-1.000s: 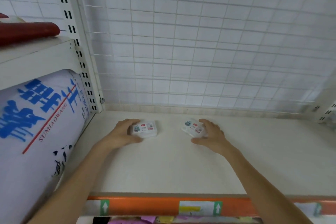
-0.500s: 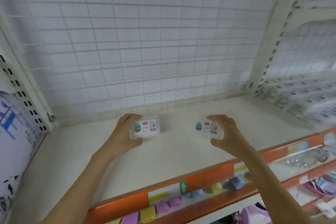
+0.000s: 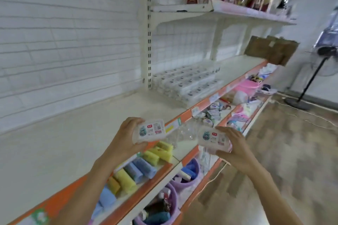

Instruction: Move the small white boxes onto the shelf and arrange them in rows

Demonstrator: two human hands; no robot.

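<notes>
My left hand (image 3: 122,139) grips a small white box (image 3: 149,132) with a printed label, held in the air above the shelf's orange front edge. My right hand (image 3: 236,149) grips a second small white box (image 3: 213,138), out past the edge over the lower shelves. The cream shelf (image 3: 73,133) stretches left of both hands. Further along the same shelf, past the upright post, several white boxes (image 3: 188,82) lie in rows.
A slotted white post (image 3: 149,29) divides the shelf bays. Lower shelves hold coloured rolled cloths (image 3: 146,162) and purple tubs (image 3: 184,175). An upper shelf (image 3: 237,12) carries red and gold packets. A cardboard piece (image 3: 270,49) and a floor fan (image 3: 314,71) stand at the right.
Both hands lifted their boxes off the shelf and drew them back past its front edge. The view swung right, bringing the rows of boxes and the aisle into sight.
</notes>
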